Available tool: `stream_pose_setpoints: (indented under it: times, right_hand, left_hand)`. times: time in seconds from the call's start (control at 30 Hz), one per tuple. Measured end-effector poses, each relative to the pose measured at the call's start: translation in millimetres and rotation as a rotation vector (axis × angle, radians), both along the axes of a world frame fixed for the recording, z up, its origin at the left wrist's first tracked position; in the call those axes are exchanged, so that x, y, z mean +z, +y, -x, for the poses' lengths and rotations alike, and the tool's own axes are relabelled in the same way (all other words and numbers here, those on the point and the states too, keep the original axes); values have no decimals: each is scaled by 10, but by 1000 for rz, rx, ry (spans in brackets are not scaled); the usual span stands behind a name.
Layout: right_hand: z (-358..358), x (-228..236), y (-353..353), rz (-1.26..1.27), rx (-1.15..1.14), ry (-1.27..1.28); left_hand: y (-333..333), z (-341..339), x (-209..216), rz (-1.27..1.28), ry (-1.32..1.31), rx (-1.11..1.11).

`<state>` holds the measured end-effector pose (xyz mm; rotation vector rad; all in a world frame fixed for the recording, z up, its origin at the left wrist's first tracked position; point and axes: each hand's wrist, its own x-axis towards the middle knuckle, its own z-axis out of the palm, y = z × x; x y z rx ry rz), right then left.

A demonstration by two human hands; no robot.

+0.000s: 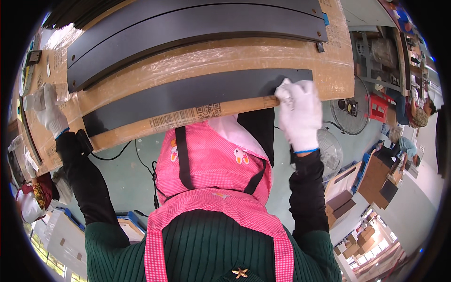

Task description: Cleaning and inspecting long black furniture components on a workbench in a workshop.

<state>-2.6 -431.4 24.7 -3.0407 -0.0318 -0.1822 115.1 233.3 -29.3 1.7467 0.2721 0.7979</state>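
in the head view, one dark panel (188, 95) lies across the middle of the frame, flat on a carton (339, 70), close to the carton's near edge. the right hand (299, 105), white-gloved, is at the panel's right end with fingers curled; whether it clasps a bunched cloth or just the glove is creased, i cannot tell. the left hand (49, 112), also gloved, is at the left of the frame, apart from the panel; its grip cannot be made out. a stack (197, 29) of similar panels fills the top. with only the right end touched, a sideways push could swivel the panel, or tip it over the near edge toward the apron (213, 157); grit under the glove could scratch it.
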Motion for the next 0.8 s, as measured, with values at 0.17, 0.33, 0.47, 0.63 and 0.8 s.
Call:
stream_pose_setpoints:
  times: [0.17, 0.33, 0.47, 0.63, 0.8]
  right_hand:
    - [-139, 112, -296, 112, -230, 126]
    - [-33, 50, 125, -20, 59, 24]
    - [-133, 16, -295, -25, -295, 63]
    - [-3, 6, 157, -13, 49, 18]
    - [-245, 144, -350, -10, -334, 159]
  left_hand:
    - [117, -14, -59, 3, 41, -16]
    - [29, 86, -91, 43, 182, -14]
    - [42, 217, -100, -64, 361, 16]
    - [87, 550, 36, -269, 722, -39]
    - [-506, 1226, 34, -200, 570, 68]
